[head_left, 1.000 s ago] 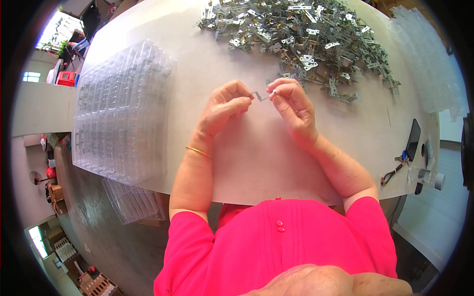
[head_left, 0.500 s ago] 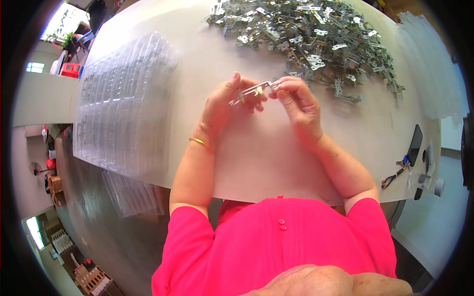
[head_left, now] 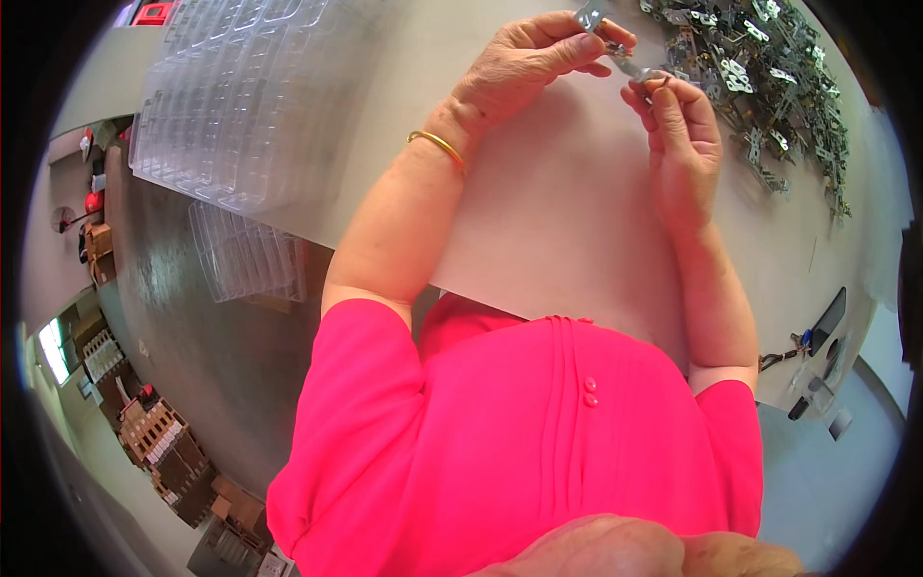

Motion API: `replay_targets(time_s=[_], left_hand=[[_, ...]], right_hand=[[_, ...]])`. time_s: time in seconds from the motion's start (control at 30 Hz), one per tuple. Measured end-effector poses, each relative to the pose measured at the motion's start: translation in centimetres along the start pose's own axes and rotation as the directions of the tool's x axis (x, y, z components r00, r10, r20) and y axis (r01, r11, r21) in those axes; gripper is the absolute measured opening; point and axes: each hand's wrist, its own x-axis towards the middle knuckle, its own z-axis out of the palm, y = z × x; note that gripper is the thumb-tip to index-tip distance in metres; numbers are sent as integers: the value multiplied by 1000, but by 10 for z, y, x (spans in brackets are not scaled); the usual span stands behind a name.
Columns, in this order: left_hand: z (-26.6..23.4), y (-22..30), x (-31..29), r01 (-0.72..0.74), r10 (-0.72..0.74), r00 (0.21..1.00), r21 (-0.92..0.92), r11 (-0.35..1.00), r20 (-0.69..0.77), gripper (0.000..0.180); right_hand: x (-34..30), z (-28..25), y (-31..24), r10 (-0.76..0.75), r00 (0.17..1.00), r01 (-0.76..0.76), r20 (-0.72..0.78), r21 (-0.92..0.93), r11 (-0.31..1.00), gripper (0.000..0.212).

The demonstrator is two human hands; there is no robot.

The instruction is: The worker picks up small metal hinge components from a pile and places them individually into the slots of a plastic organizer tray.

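A small silvery metal bracket (head_left: 630, 68) with flat plate ends is held between my two hands, over the far part of the table. My left hand (head_left: 524, 67) is closed on its upper end, and a plate with holes sticks up past the thumb and fingers. Thumb and fingertips of my right hand (head_left: 685, 144) pinch the lower end, slightly nearer to me. Fingers hide part of the bracket. Just right of my hands lies a heap of similar metal brackets (head_left: 769, 82), with some brassy bits among them.
Stacked clear plastic trays (head_left: 226, 106) cover the left of the pale table (head_left: 567, 212); more trays (head_left: 245, 255) stand below its edge. At the right edge are a dark phone (head_left: 829, 317), keys on a cord (head_left: 784, 356) and a clear bottle (head_left: 817, 396).
My view has turned, so table and heap sit higher and tilted. Both hands still hold the bracket, which now slopes down to the right, with its plate end raised at my left hand.
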Motion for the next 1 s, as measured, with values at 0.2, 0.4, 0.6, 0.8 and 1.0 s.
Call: replay_targets(time_s=[0.2, 0.4, 0.6, 0.8, 1.0], left_hand=[[-2, 0, -13, 2, -2, 1000, 26, 1000, 19, 21], [8, 6, -16, 136, -138, 990, 149, 979, 4, 25], [15, 10, -15, 152, -156, 988, 238, 959, -2, 26], [14, 8, -13, 128, -121, 992, 267, 955, -40, 27], [18, 10, -14, 167, -156, 986, 227, 960, -64, 27]], right_hand=[[-7, 2, 7, -111, 994, 112, 18, -239, 965, 13], [-12, 6, -4, -7, 1000, 16, 28, -314, 949, 12], [-10, 6, -2, -15, 1000, 5, -26, -344, 939, 13], [-10, 9, -6, -19, 999, 0, -47, -370, 929, 12], [-8, 6, -2, -5, 999, -12, -51, -335, 942, 11]])
